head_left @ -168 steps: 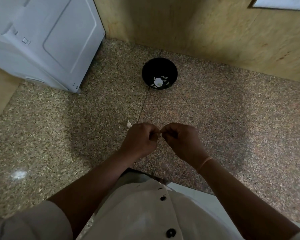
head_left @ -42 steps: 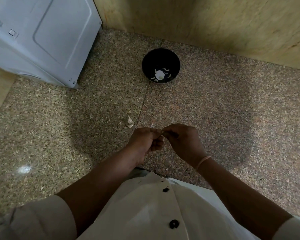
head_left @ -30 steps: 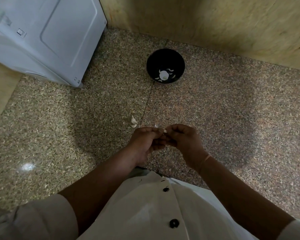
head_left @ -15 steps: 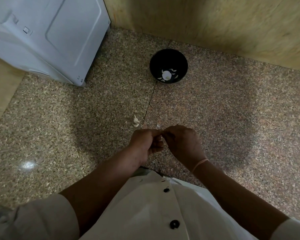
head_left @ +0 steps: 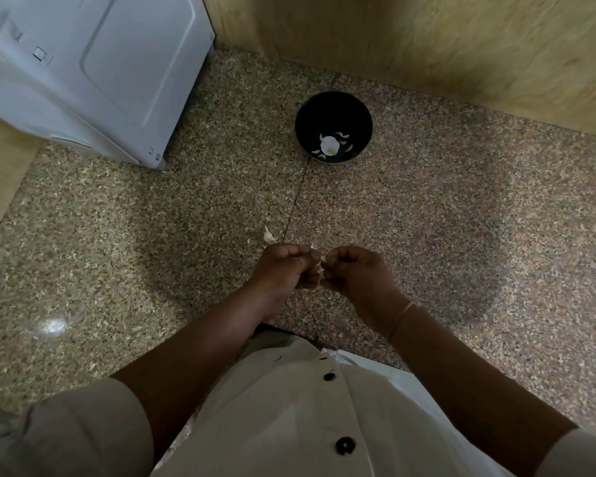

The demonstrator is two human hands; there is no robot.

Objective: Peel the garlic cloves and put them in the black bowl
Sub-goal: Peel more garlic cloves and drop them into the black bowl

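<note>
Two hands on one tiny clove, that's pretty much the whole scene. Far left there's a white appliance point(head_left: 83, 74) standing on the speckled floor point(head_left: 117, 253). Moving over, a couple of pale skin scraps point(head_left: 268, 235) lie on the floor just beyond the left hand point(head_left: 283, 270). That hand is knuckles-up with the fingers curled in, forearm coming in from the bottom left, and it pinches the garlic clove point(head_left: 320, 261) at its fingertips. Only a pale sliver of the clove shows, right between both hands. Further back, well apart from the hands, the black bowl point(head_left: 333, 105) sits on the floor near the wooden wall point(head_left: 461, 46), with a few pale garlic pieces point(head_left: 329, 148) in the bottom. The right hand point(head_left: 355, 273) mirrors the left, fingers curled and pinching the same clove from the other side, thin band point(head_left: 401, 320) on the wrist
</note>
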